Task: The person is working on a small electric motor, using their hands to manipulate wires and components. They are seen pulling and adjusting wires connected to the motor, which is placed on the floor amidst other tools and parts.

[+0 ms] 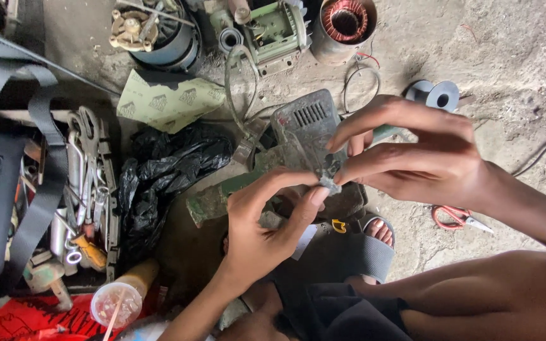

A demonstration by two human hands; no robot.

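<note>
Fingers [316, 197] of both hands pinch a small grey part in front of a grey vented cover [304, 126].

Left hand [257, 230] closes thumb and forefinger on the part [330, 183] from below; right hand [428, 158] nips it from above, other fingers spread. It looks like crumpled metal or tape, though blur hides which. Work seems midway: motor housings [159, 35], a copper-wound stator [345, 22] and loose wire [361, 82] lie apart on the rough concrete floor [513, 57], nothing reassembled. Steel spanners [86, 170] fill a tray; red-handled scissors [459, 218] lie by the wrist.
</note>
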